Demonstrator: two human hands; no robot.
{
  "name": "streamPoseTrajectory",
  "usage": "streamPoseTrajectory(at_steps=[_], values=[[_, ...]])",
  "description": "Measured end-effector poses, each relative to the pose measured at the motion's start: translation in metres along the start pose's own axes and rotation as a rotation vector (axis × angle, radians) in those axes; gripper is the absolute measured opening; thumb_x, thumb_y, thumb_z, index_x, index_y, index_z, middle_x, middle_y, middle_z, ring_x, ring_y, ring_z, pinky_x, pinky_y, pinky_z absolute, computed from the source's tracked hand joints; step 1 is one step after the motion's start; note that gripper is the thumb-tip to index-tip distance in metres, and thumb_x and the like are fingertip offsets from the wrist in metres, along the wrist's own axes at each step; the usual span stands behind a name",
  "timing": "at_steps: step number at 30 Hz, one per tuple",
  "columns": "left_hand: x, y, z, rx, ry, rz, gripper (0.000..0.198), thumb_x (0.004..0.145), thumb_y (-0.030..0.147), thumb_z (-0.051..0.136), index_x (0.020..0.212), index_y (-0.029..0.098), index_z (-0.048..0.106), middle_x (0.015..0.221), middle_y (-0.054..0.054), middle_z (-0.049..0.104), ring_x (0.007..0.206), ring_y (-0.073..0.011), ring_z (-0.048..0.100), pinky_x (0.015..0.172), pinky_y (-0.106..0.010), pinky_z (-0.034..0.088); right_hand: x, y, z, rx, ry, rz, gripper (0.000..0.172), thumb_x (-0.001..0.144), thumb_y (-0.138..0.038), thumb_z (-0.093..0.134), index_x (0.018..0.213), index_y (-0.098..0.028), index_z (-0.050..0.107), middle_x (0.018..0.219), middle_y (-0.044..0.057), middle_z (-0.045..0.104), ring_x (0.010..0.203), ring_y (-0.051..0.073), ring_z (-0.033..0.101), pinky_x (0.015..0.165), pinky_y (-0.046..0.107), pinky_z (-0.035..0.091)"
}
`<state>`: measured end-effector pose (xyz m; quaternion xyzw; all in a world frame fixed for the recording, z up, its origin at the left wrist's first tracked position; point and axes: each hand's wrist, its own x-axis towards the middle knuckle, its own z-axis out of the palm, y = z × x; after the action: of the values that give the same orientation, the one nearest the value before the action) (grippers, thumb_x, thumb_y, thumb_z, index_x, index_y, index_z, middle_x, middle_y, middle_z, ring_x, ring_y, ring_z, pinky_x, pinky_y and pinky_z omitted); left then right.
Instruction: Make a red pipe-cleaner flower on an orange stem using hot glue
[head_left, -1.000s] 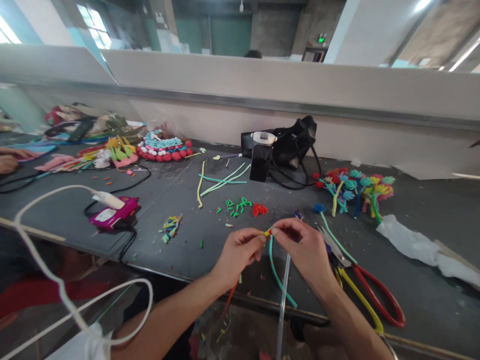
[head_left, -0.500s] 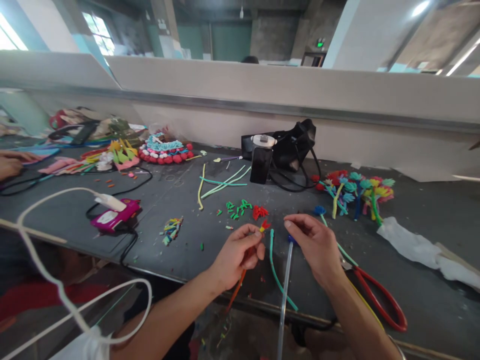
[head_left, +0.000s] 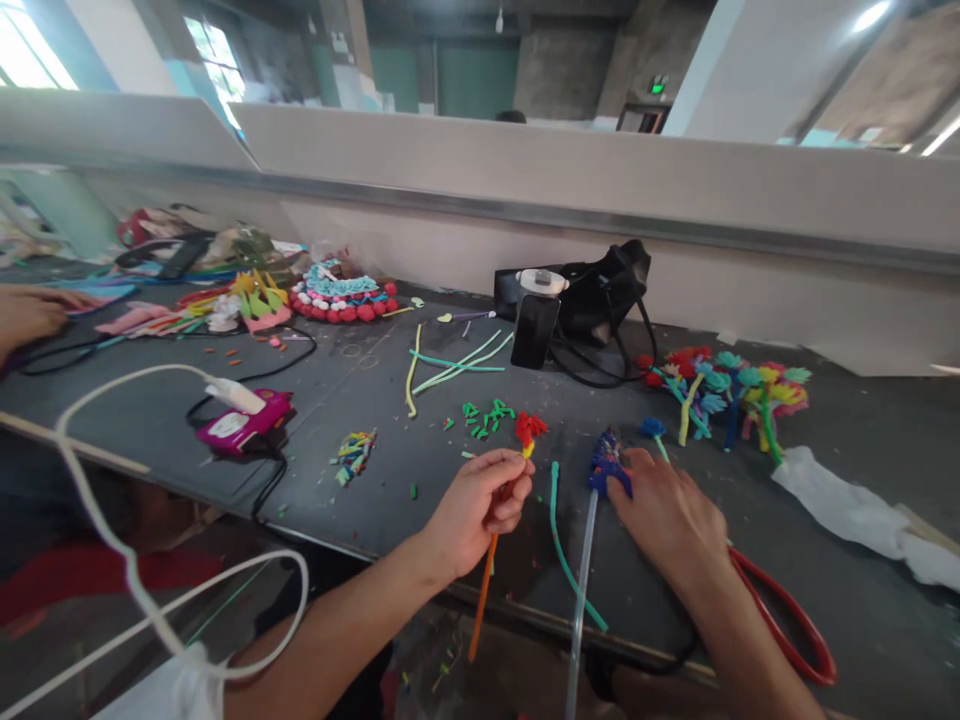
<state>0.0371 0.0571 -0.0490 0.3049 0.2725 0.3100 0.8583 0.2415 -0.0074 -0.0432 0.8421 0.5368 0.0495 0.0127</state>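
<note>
My left hand (head_left: 480,505) is closed in a pinch around a small craft flower (head_left: 529,450) with a yellow-and-red tip. Its orange stem (head_left: 484,600) hangs below my fingers. Loose red pieces (head_left: 531,424) lie just behind the tip and partly blend with it. On the right, my right hand (head_left: 667,505) has its fingers around the blue hot glue gun (head_left: 609,465), which lies on the table; some fingertips are hidden. A clear glue stick (head_left: 583,590) sticks out of the gun toward me. A green fuzzy stem (head_left: 556,520) lies between my hands.
Small green pieces (head_left: 487,418) and a mixed pile of bits (head_left: 354,456) lie left of centre. Finished flowers (head_left: 720,390), red-handled pliers (head_left: 799,625) and a black bag (head_left: 607,300) are around. A purple power strip (head_left: 244,425) trails white cable. Another person's hand (head_left: 34,315) is far left.
My right hand has opened from a pinch, moved right and down onto the glue gun, and taken hold of it. My left hand keeps the flower, its stem now hanging more upright.
</note>
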Motion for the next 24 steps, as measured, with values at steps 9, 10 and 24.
streamPoseTrajectory(at_steps=[9,10,24], values=[[-0.002,0.001,0.0,-0.017,-0.093,0.062,0.012,0.084,0.025,0.059,0.079,0.013,0.058,0.054,0.007,0.04,0.038,-0.0016,0.025,0.041,-0.021,0.011,-0.001,0.01,0.006,-0.076,-0.093,-0.099,0.04,0.086,-0.032,0.049,0.12,-0.013,0.058,0.106,0.017,0.066,0.1,0.033,0.062,0.077,0.039,0.048],[-0.002,0.002,0.0,-0.015,-0.091,0.058,0.013,0.084,0.025,0.058,0.078,0.013,0.057,0.053,0.007,0.038,0.038,-0.0017,0.024,0.041,-0.021,0.011,-0.001,0.01,0.007,-0.082,-0.09,-0.102,0.045,0.085,-0.031,0.051,0.125,-0.012,0.055,0.109,0.017,0.066,0.101,0.033,0.061,0.079,0.04,0.047],[-0.006,0.001,0.009,0.274,0.092,0.152,0.018,0.08,0.031,0.061,0.072,0.015,0.056,0.049,0.01,0.027,0.042,-0.0032,0.016,0.041,-0.02,0.01,-0.005,0.001,-0.007,0.785,0.211,-0.11,0.027,0.085,-0.038,0.056,0.103,-0.02,0.066,0.089,0.005,0.07,0.076,0.019,0.066,0.073,0.031,0.051]])
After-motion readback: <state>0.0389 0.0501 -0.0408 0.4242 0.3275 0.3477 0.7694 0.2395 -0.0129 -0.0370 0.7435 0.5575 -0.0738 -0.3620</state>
